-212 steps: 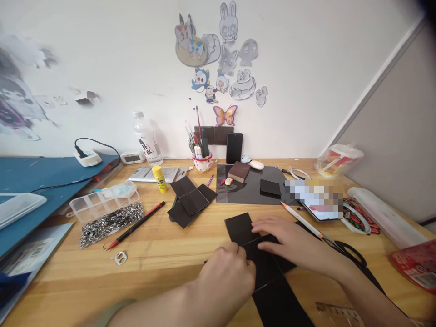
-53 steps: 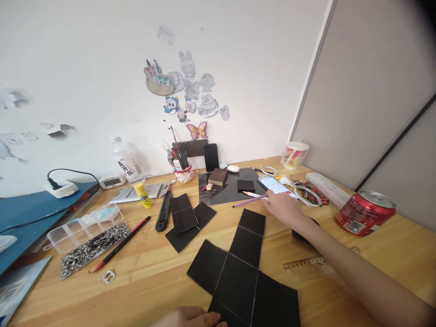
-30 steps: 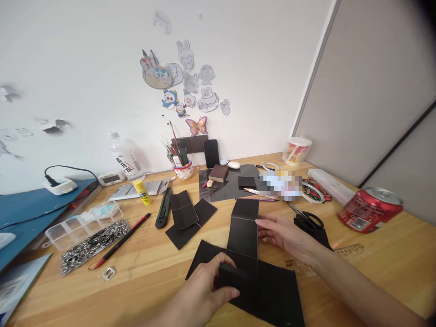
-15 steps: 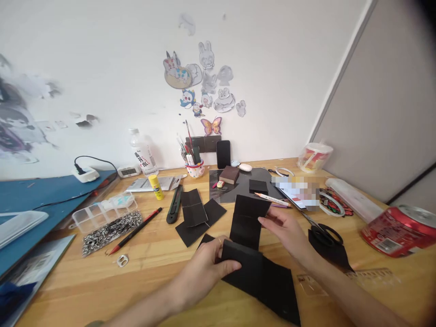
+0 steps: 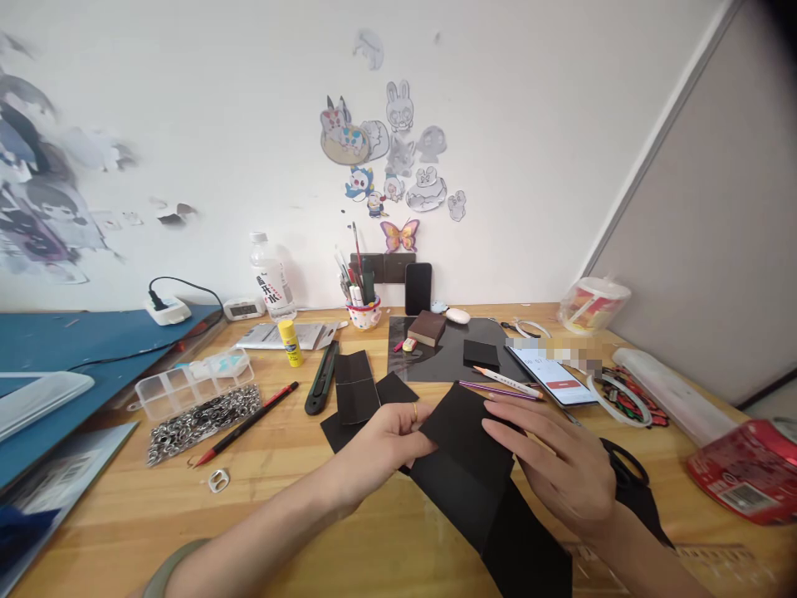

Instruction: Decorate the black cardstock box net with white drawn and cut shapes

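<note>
Folded black card (image 5: 468,473) hangs above the wooden table, its long lower part reaching toward the front edge. Thumb and fingers of my left hand (image 5: 395,436) pinch its upper left edge. Along its upper right edge lie the fingers of my right hand (image 5: 560,457), with the thumb hidden behind the card. A creased black card piece (image 5: 357,387) rests on another black piece to the left. Right of my right hand are black-handled scissors (image 5: 626,465) over black paper.
A green cutter (image 5: 322,378), red-black pencil (image 5: 249,423), glue stick (image 5: 290,343) and box of metal rings (image 5: 202,422) lie left. Behind are a pen cup (image 5: 364,312) and bottle (image 5: 272,278). A phone (image 5: 551,375) and red can (image 5: 747,472) stand right.
My left hand has moved up with the card. My right hand has come down onto the card's right edge, and the separate upright piece is now covered or merged with it. The view has shifted slightly.
</note>
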`<state>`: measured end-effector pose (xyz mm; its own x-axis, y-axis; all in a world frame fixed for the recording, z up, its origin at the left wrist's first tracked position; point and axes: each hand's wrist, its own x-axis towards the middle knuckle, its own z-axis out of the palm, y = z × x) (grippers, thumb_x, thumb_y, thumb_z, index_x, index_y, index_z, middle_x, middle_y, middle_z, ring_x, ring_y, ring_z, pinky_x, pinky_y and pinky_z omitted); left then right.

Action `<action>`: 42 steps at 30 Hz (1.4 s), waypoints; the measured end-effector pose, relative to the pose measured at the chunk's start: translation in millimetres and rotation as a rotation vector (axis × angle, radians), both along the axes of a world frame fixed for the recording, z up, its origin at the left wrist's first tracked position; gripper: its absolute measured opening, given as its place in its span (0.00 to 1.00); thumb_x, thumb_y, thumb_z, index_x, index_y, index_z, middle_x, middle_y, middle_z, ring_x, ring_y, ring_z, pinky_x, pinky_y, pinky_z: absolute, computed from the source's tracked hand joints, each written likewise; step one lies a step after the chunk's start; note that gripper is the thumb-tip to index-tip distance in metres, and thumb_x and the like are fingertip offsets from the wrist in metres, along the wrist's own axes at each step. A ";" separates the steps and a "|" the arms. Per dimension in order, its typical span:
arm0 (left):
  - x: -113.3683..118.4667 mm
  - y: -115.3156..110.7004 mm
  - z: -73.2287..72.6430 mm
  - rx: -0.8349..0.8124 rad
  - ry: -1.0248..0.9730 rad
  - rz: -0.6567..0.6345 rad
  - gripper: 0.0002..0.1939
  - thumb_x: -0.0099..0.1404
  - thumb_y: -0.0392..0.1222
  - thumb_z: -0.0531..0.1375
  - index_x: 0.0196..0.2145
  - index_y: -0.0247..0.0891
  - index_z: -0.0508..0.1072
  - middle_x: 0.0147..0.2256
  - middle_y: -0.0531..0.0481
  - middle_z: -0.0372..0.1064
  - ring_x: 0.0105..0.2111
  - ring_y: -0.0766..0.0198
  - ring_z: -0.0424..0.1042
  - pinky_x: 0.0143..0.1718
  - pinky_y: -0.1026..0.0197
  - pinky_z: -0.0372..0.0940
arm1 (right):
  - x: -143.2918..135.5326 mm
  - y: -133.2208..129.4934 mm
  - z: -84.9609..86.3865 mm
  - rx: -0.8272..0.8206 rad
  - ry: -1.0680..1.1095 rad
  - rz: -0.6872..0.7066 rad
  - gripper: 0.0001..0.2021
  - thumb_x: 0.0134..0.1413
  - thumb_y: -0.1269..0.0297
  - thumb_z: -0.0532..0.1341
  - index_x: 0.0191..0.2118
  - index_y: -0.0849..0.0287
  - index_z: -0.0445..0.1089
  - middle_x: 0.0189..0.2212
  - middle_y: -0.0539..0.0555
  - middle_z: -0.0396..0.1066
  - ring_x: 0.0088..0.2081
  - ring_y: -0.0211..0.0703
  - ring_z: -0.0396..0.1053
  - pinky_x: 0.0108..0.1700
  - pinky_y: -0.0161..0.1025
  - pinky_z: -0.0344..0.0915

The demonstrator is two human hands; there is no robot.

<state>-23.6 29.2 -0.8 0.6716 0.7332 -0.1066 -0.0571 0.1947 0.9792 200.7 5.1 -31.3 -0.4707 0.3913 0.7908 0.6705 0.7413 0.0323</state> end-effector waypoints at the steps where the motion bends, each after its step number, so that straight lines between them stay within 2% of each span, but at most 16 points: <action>1: -0.9 0.9 -0.7 -0.017 0.009 -0.005 0.11 0.57 0.38 0.58 0.38 0.35 0.74 0.29 0.53 0.70 0.27 0.70 0.67 0.30 0.69 0.57 | 1.3 -0.1 -1.3 -0.006 -0.008 0.003 0.24 0.49 0.81 0.53 0.50 0.52 0.68 0.43 0.56 0.74 0.49 0.48 0.67 0.47 0.45 0.69; 4: -2.4 3.5 -5.8 -0.120 -0.049 -0.025 0.13 0.56 0.34 0.55 0.38 0.33 0.74 0.30 0.50 0.71 0.30 0.68 0.68 0.35 0.66 0.60 | 3.1 -0.4 -3.1 -0.009 -0.013 -0.017 0.23 0.50 0.81 0.52 0.49 0.52 0.68 0.43 0.56 0.74 0.48 0.47 0.68 0.46 0.44 0.69; 8: -3.1 4.7 -11.1 -0.202 -0.134 0.032 0.10 0.54 0.33 0.53 0.30 0.31 0.74 0.29 0.48 0.72 0.31 0.66 0.70 0.37 0.64 0.62 | 1.4 -0.7 0.8 0.048 -0.014 -0.039 0.21 0.50 0.82 0.51 0.46 0.56 0.70 0.41 0.58 0.74 0.45 0.46 0.71 0.44 0.43 0.70; 12: -4.3 3.2 -11.0 -0.141 -0.132 -0.038 0.13 0.61 0.41 0.54 0.27 0.30 0.73 0.30 0.43 0.74 0.33 0.61 0.72 0.43 0.59 0.62 | -1.3 -1.6 5.3 0.070 -0.008 -0.014 0.18 0.48 0.84 0.54 0.41 0.60 0.72 0.37 0.60 0.75 0.44 0.46 0.71 0.43 0.41 0.71; 15: -4.4 3.8 -11.7 -0.092 -0.082 -0.060 0.10 0.60 0.43 0.59 0.29 0.31 0.73 0.31 0.45 0.75 0.34 0.65 0.72 0.43 0.62 0.63 | -2.4 -2.8 1.2 0.020 0.035 -0.022 0.19 0.49 0.84 0.54 0.43 0.58 0.71 0.39 0.59 0.74 0.45 0.45 0.71 0.44 0.39 0.70; 17: -4.1 5.8 -13.2 -0.088 -0.059 -0.042 0.10 0.60 0.43 0.59 0.30 0.32 0.73 0.31 0.47 0.75 0.33 0.67 0.72 0.41 0.64 0.63 | -3.3 -2.8 -4.9 -0.077 0.125 -0.074 0.20 0.50 0.83 0.54 0.44 0.55 0.70 0.42 0.56 0.73 0.46 0.43 0.70 0.47 0.39 0.68; 19: -4.0 8.3 -15.3 -0.103 -0.043 -0.005 0.10 0.59 0.44 0.60 0.29 0.33 0.72 0.30 0.48 0.75 0.32 0.68 0.72 0.39 0.66 0.64 | -4.6 -1.5 -11.1 -0.253 0.240 -0.148 0.18 0.53 0.79 0.53 0.47 0.53 0.68 0.46 0.55 0.71 0.48 0.43 0.68 0.49 0.42 0.66; 22: -4.3 11.1 -18.4 -0.132 -0.014 0.005 0.09 0.57 0.44 0.62 0.27 0.34 0.71 0.29 0.49 0.75 0.30 0.69 0.71 0.38 0.66 0.64 | -5.8 2.5 -16.0 -0.588 0.411 -0.224 0.17 0.56 0.72 0.53 0.51 0.52 0.64 0.48 0.53 0.70 0.48 0.44 0.68 0.46 0.43 0.69; 24: -4.6 11.5 -20.4 -0.138 0.038 -0.045 0.09 0.55 0.44 0.63 0.26 0.34 0.71 0.29 0.49 0.75 0.30 0.69 0.71 0.36 0.66 0.64 | -4.9 5.1 -15.9 -0.742 0.499 -0.218 0.17 0.56 0.70 0.54 0.51 0.52 0.64 0.47 0.53 0.71 0.46 0.44 0.70 0.44 0.42 0.70; 26: -4.8 11.0 -22.9 -0.128 0.130 -0.157 0.09 0.53 0.44 0.63 0.25 0.34 0.73 0.29 0.49 0.75 0.29 0.69 0.71 0.34 0.67 0.63 | -2.7 6.3 -14.8 -0.790 0.509 -0.198 0.16 0.55 0.68 0.55 0.49 0.52 0.66 0.45 0.52 0.72 0.45 0.44 0.70 0.46 0.43 0.69; 30: -5.5 9.7 -31.0 -0.083 0.339 -0.356 0.07 0.49 0.43 0.63 0.23 0.36 0.75 0.26 0.52 0.73 0.27 0.68 0.69 0.31 0.67 0.62 | 1.3 5.4 -14.8 -0.708 0.327 -0.149 0.15 0.53 0.71 0.54 0.45 0.52 0.70 0.46 0.51 0.72 0.47 0.45 0.69 0.50 0.46 0.64; 33: -7.0 11.3 -38.7 -0.037 0.412 -0.362 0.06 0.48 0.42 0.63 0.23 0.37 0.76 0.25 0.52 0.73 0.26 0.68 0.69 0.28 0.67 0.61 | 3.6 6.3 -16.6 -0.760 0.183 -0.146 0.20 0.52 0.73 0.53 0.51 0.51 0.65 0.51 0.51 0.67 0.52 0.46 0.65 0.53 0.48 0.61; 36: -8.7 14.7 -44.1 0.011 0.472 -0.352 0.06 0.50 0.43 0.62 0.23 0.37 0.75 0.24 0.53 0.72 0.25 0.68 0.68 0.25 0.68 0.60 | 10.4 9.6 -15.0 -0.931 0.101 -0.203 0.25 0.51 0.71 0.55 0.57 0.51 0.58 0.55 0.53 0.63 0.55 0.50 0.60 0.55 0.52 0.58; 38: -9.5 16.5 -45.4 0.057 0.508 -0.350 0.06 0.51 0.42 0.62 0.22 0.37 0.75 0.22 0.54 0.71 0.24 0.69 0.68 0.23 0.69 0.58 | 18.7 10.5 -9.2 -1.028 0.088 -0.203 0.26 0.49 0.70 0.55 0.56 0.53 0.59 0.56 0.54 0.62 0.56 0.52 0.59 0.56 0.54 0.56; 40: -9.8 17.3 -45.6 0.114 0.538 -0.357 0.05 0.52 0.39 0.61 0.22 0.37 0.75 0.21 0.54 0.70 0.24 0.69 0.68 0.21 0.70 0.56 | 28.3 8.7 0.3 -1.133 0.115 -0.165 0.25 0.48 0.71 0.55 0.54 0.53 0.61 0.57 0.54 0.60 0.57 0.52 0.57 0.58 0.53 0.53; 42: -9.8 16.7 -45.8 0.192 0.565 -0.363 0.05 0.53 0.38 0.60 0.22 0.37 0.74 0.22 0.55 0.70 0.24 0.68 0.68 0.21 0.70 0.56 | 36.6 5.0 10.7 -1.250 0.186 -0.068 0.25 0.50 0.69 0.56 0.56 0.51 0.58 0.59 0.53 0.56 0.60 0.51 0.52 0.59 0.51 0.51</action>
<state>-33.5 45.9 -46.6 0.7579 0.5134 -0.4026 0.5066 -0.0743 0.8590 237.3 10.1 -20.5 -0.3417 0.9361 -0.0830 0.6276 0.1616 -0.7616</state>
